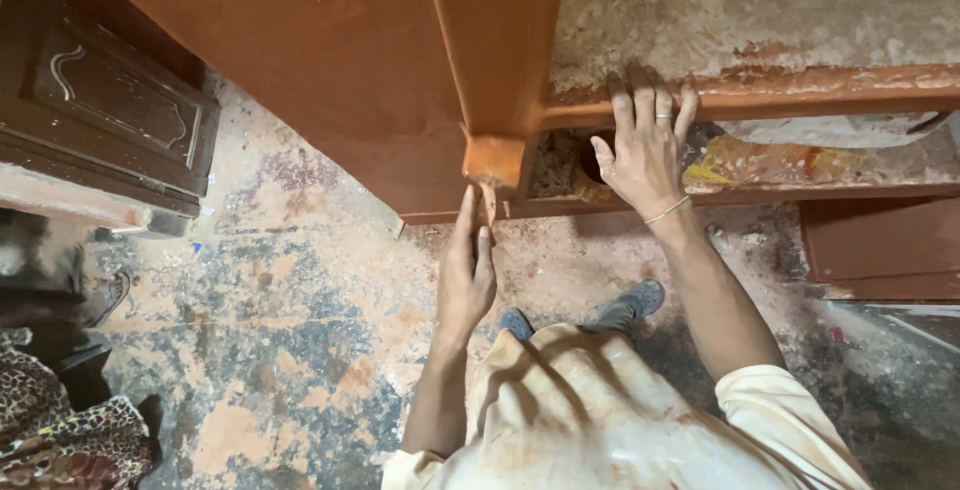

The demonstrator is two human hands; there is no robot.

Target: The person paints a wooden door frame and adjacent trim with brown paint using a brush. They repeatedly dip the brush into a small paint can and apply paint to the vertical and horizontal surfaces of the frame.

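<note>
Hands split the work: left hand (466,275) pinches a thin rag strip (488,200) beneath the heavy, rigid orange frame (500,50); right hand (645,145) lies flat, fingers spread, on its rail (820,90).

- Your wooden frame (330,50) is coated reddish-brown, its small block (493,162) a brighter orange
- Your floor (290,320) is blotched grey, pink and tan
- The carved door panel (110,100) at the left edge is dark brown
- Leopard-print cloth (60,430) fills the bottom-left corner
- Your shirt (590,420) is cream, stained rusty
</note>
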